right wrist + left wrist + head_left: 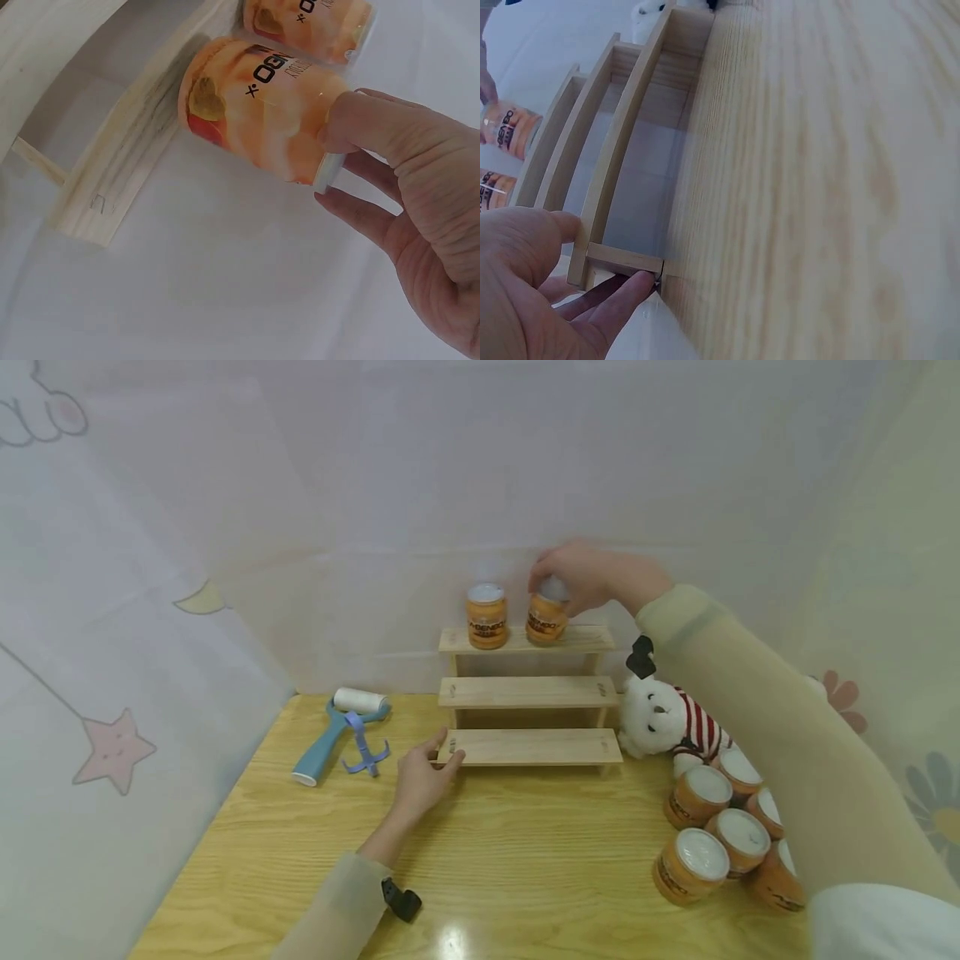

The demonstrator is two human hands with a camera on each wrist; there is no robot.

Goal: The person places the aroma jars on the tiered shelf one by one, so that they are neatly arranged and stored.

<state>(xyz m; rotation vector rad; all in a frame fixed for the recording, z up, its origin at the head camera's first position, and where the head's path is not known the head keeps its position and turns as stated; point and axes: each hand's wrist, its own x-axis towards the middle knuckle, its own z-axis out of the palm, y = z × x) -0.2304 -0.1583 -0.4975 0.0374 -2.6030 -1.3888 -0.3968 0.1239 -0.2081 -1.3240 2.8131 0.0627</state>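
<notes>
My right hand [577, 578] grips an orange can [547, 620] around its white lid from above, with the can's base at the top step of a three-tier wooden rack [525, 693]. To its left on that step stands a matching can [487, 618], upright. In the right wrist view, thumb and fingers pinch the lid end of the can [255, 105]. My left hand [423, 781] holds the left end of the rack's lowest step; in the left wrist view its thumb lies over the board and its fingers [626, 304] press the end support [626, 260].
Several more orange cans [690, 866] stand at the right of the table [450, 860], partly behind my right sleeve. A white plush bear [652, 718] in a striped top leans beside the rack. At left lie a lint roller [322, 747] and a purple hook-like stand [365, 747].
</notes>
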